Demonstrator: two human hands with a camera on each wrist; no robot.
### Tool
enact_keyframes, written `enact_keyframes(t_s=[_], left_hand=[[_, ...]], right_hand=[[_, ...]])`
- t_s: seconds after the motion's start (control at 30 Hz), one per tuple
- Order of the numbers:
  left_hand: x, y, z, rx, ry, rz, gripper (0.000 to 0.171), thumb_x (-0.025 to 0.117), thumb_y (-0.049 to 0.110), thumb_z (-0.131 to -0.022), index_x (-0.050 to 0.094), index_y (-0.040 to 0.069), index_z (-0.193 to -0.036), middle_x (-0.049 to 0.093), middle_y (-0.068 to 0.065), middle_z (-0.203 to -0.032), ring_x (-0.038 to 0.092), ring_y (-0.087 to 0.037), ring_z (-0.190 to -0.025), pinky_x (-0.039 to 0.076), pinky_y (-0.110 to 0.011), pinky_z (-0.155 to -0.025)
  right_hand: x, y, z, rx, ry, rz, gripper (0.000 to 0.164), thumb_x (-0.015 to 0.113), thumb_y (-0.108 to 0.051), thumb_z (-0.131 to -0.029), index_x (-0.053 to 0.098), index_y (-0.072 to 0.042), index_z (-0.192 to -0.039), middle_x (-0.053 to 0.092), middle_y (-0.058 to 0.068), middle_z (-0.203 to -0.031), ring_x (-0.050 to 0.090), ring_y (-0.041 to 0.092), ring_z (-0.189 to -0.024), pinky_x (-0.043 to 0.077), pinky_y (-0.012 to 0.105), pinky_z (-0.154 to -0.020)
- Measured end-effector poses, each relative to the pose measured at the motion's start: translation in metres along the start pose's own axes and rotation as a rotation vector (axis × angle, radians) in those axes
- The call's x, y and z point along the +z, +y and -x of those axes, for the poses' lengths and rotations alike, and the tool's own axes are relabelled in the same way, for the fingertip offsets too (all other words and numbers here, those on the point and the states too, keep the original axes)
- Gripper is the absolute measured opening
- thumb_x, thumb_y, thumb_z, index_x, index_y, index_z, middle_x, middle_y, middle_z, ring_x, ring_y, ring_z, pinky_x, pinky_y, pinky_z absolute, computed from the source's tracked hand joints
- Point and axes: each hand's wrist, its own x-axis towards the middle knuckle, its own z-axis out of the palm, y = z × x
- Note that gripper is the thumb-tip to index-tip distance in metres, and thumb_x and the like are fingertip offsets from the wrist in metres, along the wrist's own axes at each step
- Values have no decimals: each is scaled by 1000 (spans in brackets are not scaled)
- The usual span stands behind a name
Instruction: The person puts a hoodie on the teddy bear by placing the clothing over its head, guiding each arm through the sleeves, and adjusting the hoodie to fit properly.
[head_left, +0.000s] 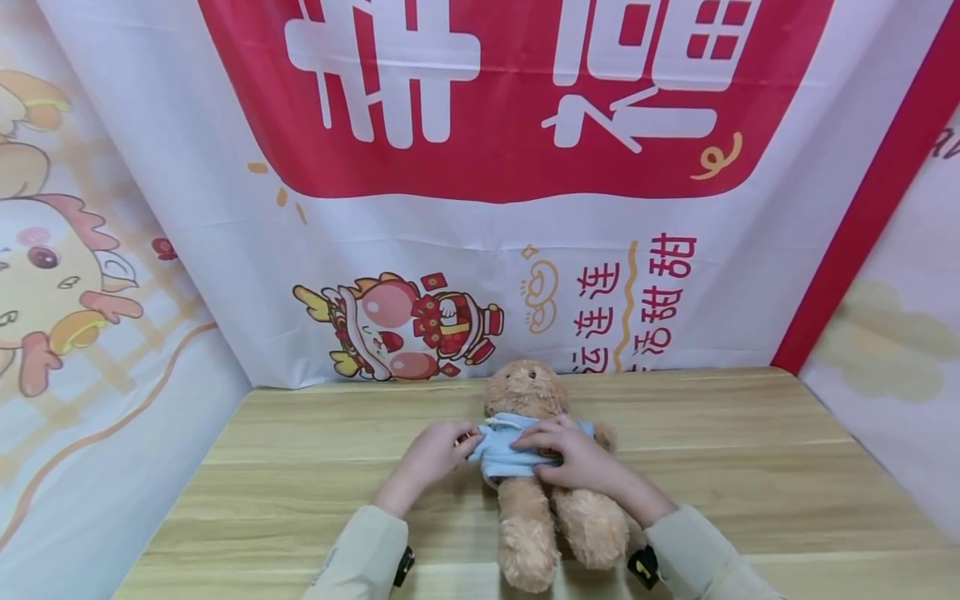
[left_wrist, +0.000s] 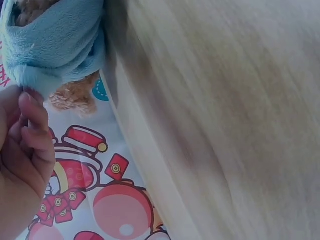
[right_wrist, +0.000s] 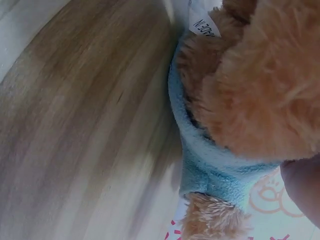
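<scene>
A light brown teddy bear [head_left: 522,390] in a light blue hooded shirt [head_left: 508,457] lies on its back on the wooden table, head toward the banner and legs toward me. My left hand [head_left: 438,454] pinches the end of the shirt's sleeve between thumb and fingertips. In the left wrist view this sleeve [left_wrist: 37,79] is drawn to a bunch at the fingertips. Across the bear's belly rests my right hand [head_left: 576,457], fingers spread over the shirt and thumb near its hem. One furry paw [right_wrist: 212,217] sticks out of the other sleeve.
The wooden table [head_left: 315,467] reaches back to a white and red banner [head_left: 510,175] with cartoon figures and large characters. Printed cloth walls [head_left: 90,250] stand at both sides. A white label [right_wrist: 202,22] hangs by the bear's fur in the right wrist view.
</scene>
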Motion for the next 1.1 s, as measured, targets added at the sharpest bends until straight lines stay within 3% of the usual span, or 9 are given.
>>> enact_keyframes(t_s=[0.17, 0.33, 0.47, 0.6, 0.7, 0.83, 0.93, 1.1], left_hand=[[-1, -1, 1, 26, -87, 136, 14, 57, 15, -95, 70, 10, -96, 58, 0, -61, 47, -7, -46, 40, -19, -51], [0, -3, 3, 52, -140, 227, 15, 57, 12, -95, 70, 8, -102, 65, -4, -68, 53, -11, -43, 43, -19, -49], [1, -3, 4, 68, -145, 215, 16, 61, 13, -93, 71, 8, -103, 70, -6, -76, 54, -11, -45, 44, -20, -47], [2, -2, 4, 111, -74, 79, 14, 65, 17, -89, 73, 14, -100, 70, 0, -89, 62, -11, -67, 47, -20, -60], [3, 2, 3, 156, -17, -43, 11, 67, 18, -88, 73, 17, -97, 65, 3, -93, 60, -10, -81, 47, -21, -68], [7, 8, 2, 208, 58, -174, 6, 66, 16, -88, 71, 19, -91, 59, 4, -89, 59, -11, -78, 48, -22, -65], [13, 10, 1, 184, 135, -223, 4, 66, 15, -88, 67, 19, -87, 58, 4, -88, 59, -12, -78, 48, -24, -62], [24, 10, -1, 26, 220, -173, 5, 64, 17, -89, 61, 16, -85, 53, 0, -85, 56, -15, -72, 43, -27, -55]], right_hand=[[5, -3, -3, 20, 23, 40, 36, 68, -30, -87, 66, -23, -122, 63, 1, -110, 46, 13, -92, 38, 23, -75], [12, -3, -4, 4, 98, 42, 21, 73, -26, -82, 74, -24, -103, 60, -2, -97, 43, 10, -87, 34, 23, -74], [17, -1, -3, 27, 146, -30, 8, 74, -22, -80, 73, -22, -88, 61, -3, -93, 42, 9, -86, 34, 23, -73], [20, -1, -1, 55, 179, -93, 5, 75, -20, -80, 71, -21, -83, 60, -3, -90, 38, 6, -82, 32, 22, -71], [20, 0, 0, 57, 196, -93, 5, 75, -20, -80, 71, -21, -83, 60, -4, -89, 36, 4, -81, 32, 21, -70], [20, 1, 0, 77, 201, -100, 4, 74, -21, -80, 70, -21, -81, 58, -4, -88, 35, 5, -81, 31, 21, -70], [19, 1, 1, 115, 206, -134, 5, 75, -20, -79, 70, -20, -78, 58, -4, -87, 37, 6, -84, 34, 22, -73], [17, 1, 3, 141, 185, -187, 14, 77, -17, -76, 66, -19, -68, 58, -3, -92, 41, 11, -93, 36, 27, -82]])
